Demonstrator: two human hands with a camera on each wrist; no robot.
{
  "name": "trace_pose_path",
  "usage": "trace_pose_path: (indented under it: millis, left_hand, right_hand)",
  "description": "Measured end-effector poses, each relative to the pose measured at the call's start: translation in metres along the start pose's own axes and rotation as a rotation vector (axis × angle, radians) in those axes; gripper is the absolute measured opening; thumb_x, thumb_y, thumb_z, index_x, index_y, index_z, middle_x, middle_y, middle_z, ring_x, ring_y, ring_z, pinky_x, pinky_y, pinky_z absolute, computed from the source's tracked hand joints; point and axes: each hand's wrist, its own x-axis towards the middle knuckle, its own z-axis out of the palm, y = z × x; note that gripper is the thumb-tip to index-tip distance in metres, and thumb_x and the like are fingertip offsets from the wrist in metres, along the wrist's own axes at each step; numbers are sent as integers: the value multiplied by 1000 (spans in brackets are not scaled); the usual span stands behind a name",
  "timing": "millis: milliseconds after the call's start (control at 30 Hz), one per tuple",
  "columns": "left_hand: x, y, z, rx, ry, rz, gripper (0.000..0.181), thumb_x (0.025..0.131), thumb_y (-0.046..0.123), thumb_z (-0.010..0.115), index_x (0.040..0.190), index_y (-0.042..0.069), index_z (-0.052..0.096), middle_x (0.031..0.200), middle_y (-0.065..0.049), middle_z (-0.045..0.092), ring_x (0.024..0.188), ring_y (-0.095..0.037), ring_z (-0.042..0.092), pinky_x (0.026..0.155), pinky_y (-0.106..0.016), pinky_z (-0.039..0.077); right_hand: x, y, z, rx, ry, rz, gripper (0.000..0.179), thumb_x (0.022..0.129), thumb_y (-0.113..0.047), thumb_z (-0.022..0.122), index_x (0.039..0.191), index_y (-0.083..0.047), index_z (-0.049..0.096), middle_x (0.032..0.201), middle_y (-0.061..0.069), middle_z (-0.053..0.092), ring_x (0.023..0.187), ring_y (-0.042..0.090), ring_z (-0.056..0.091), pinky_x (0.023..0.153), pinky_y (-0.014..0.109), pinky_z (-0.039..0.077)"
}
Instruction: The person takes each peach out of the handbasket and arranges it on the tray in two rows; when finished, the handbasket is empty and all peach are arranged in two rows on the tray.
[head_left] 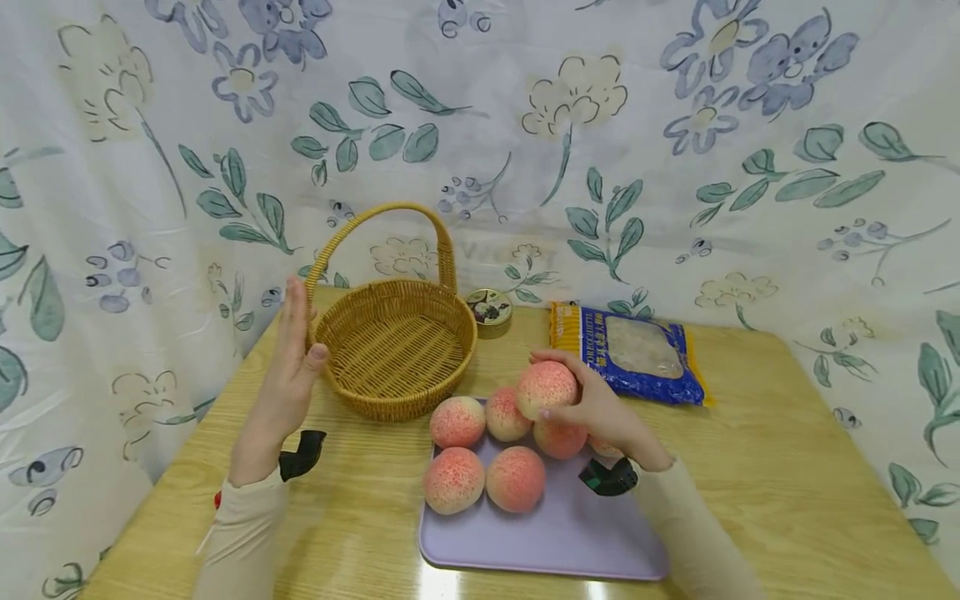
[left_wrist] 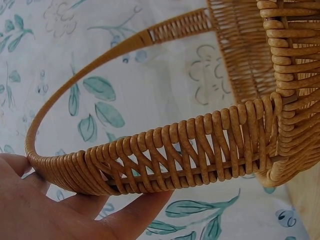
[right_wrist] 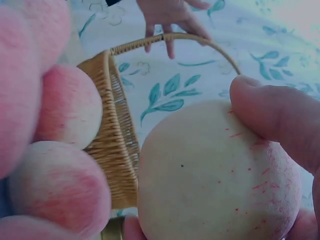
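My right hand (head_left: 603, 412) grips a pink-and-cream peach (head_left: 547, 389) just above the other peaches, the thumb on the near side. In the right wrist view the peach (right_wrist: 220, 170) fills the middle, with its pale side showing. Several more peaches (head_left: 454, 481) lie on a lilac tray (head_left: 540, 550); some are partly hidden by my right hand. At the left, my left hand (head_left: 281, 387) is upright with straight fingers beside the handle of a wicker basket (head_left: 401, 407). The left wrist view has its fingers right along the handle (left_wrist: 175, 155). Nothing lies inside the basket.
Behind the tray, a blue and yellow pasta bag (head_left: 637, 354) lies on the wooden table (head_left: 772, 467). A small round tin (head_left: 491, 312) stands right of the basket. A floral cloth (head_left: 480, 150) hangs along the table's back and sides.
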Motion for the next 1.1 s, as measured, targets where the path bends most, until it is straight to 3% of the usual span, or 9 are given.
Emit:
trace_pose_path:
  millis: [200,433,567,767,967,1100]
  left_hand:
    - [2,1,0,6,3,0,69,104,42,36,157,23,-3,163,7,-13,146,-42,11,117,-58,-5]
    - [1,1,0,-6,13,2,67,104,39,37,157,23,-1,164,7,-10,142,-46,17,116,-60,-1]
    - [2,2,2,-9,3,2,68,105,38,37,157,22,-2,163,7,-11,142,-46,16,116,-61,1]
    - [2,1,2,-17,20,14,68,105,41,36,157,18,-2,164,6,-11,139,-50,17,114,-65,2]
    - [1,0,4,-17,9,16,69,104,41,36,157,19,-3,164,5,-11,139,-49,18,116,-60,3]
    - [1,0,4,-11,13,21,68,105,39,36,157,18,-2,164,4,-12,141,-49,17,117,-57,2]
  right_hand:
    - [-45,20,0,-204,61,-24,73,74,-19,83,138,-21,49,141,6,53,119,20,54,97,38,44]
    - [-72,31,4,-109,59,-106,71,75,-9,82,137,-13,49,141,9,48,120,-6,46,94,23,45]
    - [-85,36,8,-102,100,-140,66,74,-4,82,131,-8,49,135,12,47,116,-5,48,89,24,49]
    - [-90,48,22,-288,139,-120,64,72,-20,86,126,-16,53,128,4,52,116,1,45,92,27,46]
    - [-91,60,34,-450,131,-138,74,65,-23,90,128,-13,52,126,3,49,115,8,47,98,32,46]
    - [-92,59,33,-558,124,-136,78,65,-26,89,129,-10,48,128,5,50,118,18,50,99,42,46]
